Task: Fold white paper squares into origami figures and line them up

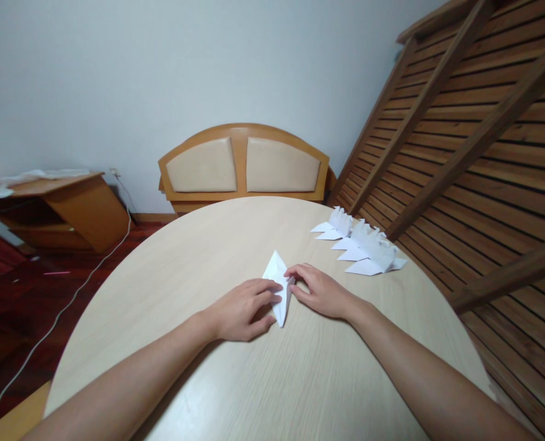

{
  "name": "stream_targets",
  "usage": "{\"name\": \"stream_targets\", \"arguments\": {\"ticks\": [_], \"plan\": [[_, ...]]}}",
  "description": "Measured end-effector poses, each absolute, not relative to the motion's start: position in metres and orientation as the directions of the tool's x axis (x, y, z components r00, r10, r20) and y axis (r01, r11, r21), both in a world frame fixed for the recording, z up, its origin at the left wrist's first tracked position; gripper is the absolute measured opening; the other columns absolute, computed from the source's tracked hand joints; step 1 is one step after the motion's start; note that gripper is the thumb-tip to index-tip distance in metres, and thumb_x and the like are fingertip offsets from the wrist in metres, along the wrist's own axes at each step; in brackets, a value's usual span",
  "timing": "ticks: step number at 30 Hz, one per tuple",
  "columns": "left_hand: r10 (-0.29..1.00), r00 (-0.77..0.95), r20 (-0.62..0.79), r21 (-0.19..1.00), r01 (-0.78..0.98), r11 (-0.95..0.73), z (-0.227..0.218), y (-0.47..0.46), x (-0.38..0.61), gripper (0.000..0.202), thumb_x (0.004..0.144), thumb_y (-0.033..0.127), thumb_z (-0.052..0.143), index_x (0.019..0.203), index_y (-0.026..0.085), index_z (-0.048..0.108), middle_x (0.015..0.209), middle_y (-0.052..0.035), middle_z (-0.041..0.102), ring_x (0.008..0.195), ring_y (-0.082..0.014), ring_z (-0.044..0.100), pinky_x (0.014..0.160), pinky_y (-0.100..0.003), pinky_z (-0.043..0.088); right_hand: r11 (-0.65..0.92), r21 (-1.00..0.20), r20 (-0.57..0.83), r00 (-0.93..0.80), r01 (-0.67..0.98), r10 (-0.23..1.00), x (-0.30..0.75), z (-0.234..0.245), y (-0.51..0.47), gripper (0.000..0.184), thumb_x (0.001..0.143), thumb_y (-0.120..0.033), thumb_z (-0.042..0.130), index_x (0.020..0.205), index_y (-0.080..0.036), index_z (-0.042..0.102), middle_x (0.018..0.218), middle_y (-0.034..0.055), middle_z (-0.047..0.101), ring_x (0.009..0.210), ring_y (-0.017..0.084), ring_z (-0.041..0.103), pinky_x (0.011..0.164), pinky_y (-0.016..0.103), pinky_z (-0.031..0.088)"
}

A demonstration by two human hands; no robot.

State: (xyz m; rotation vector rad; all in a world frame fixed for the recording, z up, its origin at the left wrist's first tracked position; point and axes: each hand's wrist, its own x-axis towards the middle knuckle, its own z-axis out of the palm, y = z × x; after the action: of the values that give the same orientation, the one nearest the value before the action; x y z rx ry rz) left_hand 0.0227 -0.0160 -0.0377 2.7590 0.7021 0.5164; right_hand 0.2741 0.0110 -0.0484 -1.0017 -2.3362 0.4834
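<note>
A white folded paper (276,264), kite-shaped with pointed ends and visible creases, lies on the round table (198,257) between my hands. My left hand (247,309) rests over its left side, fingers apart and laid on the paper, the thumb spread near the lower tip. At the right edge, my right hand (316,289) pinches a flap of the paper between thumb and fingers. Those fingertips partly hide the flap. Beyond my right hand stand several white origami birds (368,248) with pointed wings, bunched in a row close to the table's edge.
Behind the table is a wooden headboard (242,162) with cream panels. A slatted wooden frame (474,141) leans along the right side. To the left, a low wooden desk (76,211) stands by the wall, and a white cable (76,294) crosses the dark red floor.
</note>
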Motion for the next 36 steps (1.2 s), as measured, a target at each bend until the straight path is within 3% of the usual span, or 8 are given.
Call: {"name": "stream_targets", "arguments": {"ticks": [6,9,13,16,21,24,30,36], "plan": [[0.507,0.822,0.259,0.315,0.425,-0.849,-0.034,-0.018,0.025,0.050,0.091,0.025,0.055,0.140,0.021,0.045,0.146,-0.0141,0.050,0.130,-0.0277,0.053,0.109,-0.043,0.046,0.655,-0.515,0.375,-0.542,0.553,0.752,0.271,-0.056,0.013,0.036,0.093,-0.022,0.058,0.129,-0.022,0.055,0.124,0.0100,0.064,0.113,0.024,0.060,0.101,0.044,0.047],[0.497,0.833,0.242,0.285,0.429,-0.858,-0.031,-0.018,0.026,0.044,0.093,0.026,0.054,0.136,0.022,0.052,0.153,-0.0135,0.042,0.132,-0.0282,0.052,0.109,-0.042,0.046,0.643,-0.517,0.382,-0.520,0.565,0.764,0.271,-0.057,0.013,0.038,0.094,-0.022,0.058,0.132,-0.022,0.052,0.123,0.0099,0.065,0.111,0.023,0.061,0.100,0.043,0.048],[0.460,0.860,0.220,0.268,0.401,-0.876,-0.029,-0.018,0.027,0.036,0.094,0.026,0.055,0.129,0.022,0.059,0.147,-0.0119,0.050,0.133,-0.0279,0.051,0.111,-0.042,0.044,0.631,-0.513,0.395,-0.492,0.582,0.775,0.269,-0.059,0.015,0.044,0.091,-0.020,0.062,0.133,-0.022,0.052,0.112,0.0084,0.066,0.105,0.023,0.062,0.095,0.042,0.049],[0.463,0.857,0.228,0.278,0.398,-0.874,-0.029,-0.018,0.028,0.035,0.093,0.027,0.057,0.127,0.022,0.060,0.142,-0.0105,0.056,0.132,-0.0271,0.052,0.112,-0.043,0.043,0.612,-0.520,0.398,-0.465,0.596,0.791,0.267,-0.059,0.018,0.036,0.091,-0.018,0.061,0.126,-0.022,0.057,0.109,0.0073,0.066,0.098,0.021,0.063,0.090,0.038,0.051],[0.467,0.854,0.232,0.269,0.405,-0.874,-0.033,-0.017,0.027,0.043,0.093,0.029,0.056,0.136,0.020,0.055,0.143,-0.0118,0.057,0.134,-0.0277,0.051,0.114,-0.045,0.041,0.600,-0.495,0.385,-0.461,0.628,0.800,0.264,-0.057,0.022,0.016,0.095,-0.016,0.054,0.097,-0.020,0.069,0.097,0.0055,0.068,0.089,0.019,0.064,0.083,0.034,0.050],[0.484,0.844,0.232,0.254,0.427,-0.868,-0.034,-0.016,0.026,0.040,0.095,0.028,0.053,0.134,0.020,0.057,0.145,-0.0118,0.055,0.135,-0.0280,0.049,0.113,-0.046,0.042,0.627,-0.440,0.390,-0.492,0.643,0.778,0.266,-0.054,0.020,0.013,0.094,-0.019,0.058,0.100,-0.020,0.069,0.100,0.0068,0.069,0.096,0.022,0.063,0.089,0.038,0.049],[0.514,0.830,0.217,0.241,0.465,-0.852,-0.036,-0.014,0.027,0.042,0.097,0.020,0.045,0.137,0.020,0.057,0.146,-0.0099,0.054,0.136,-0.0255,0.048,0.115,-0.045,0.040,0.676,-0.416,0.331,-0.591,0.608,0.735,0.275,-0.049,0.008,0.050,0.088,-0.031,0.065,0.135,-0.021,0.053,0.133,0.0120,0.060,0.125,0.027,0.052,0.106,0.047,0.042],[0.522,0.822,0.227,0.268,0.463,-0.845,-0.039,-0.013,0.027,0.042,0.097,0.018,0.045,0.138,0.017,0.056,0.146,-0.0113,0.055,0.137,-0.0250,0.047,0.116,-0.044,0.039,0.684,-0.419,0.215,-0.667,0.597,0.714,0.276,-0.047,0.001,0.090,0.077,-0.053,0.075,0.152,-0.021,0.036,0.156,0.0143,0.040,0.142,0.033,0.035,0.116,0.053,0.030]]}}
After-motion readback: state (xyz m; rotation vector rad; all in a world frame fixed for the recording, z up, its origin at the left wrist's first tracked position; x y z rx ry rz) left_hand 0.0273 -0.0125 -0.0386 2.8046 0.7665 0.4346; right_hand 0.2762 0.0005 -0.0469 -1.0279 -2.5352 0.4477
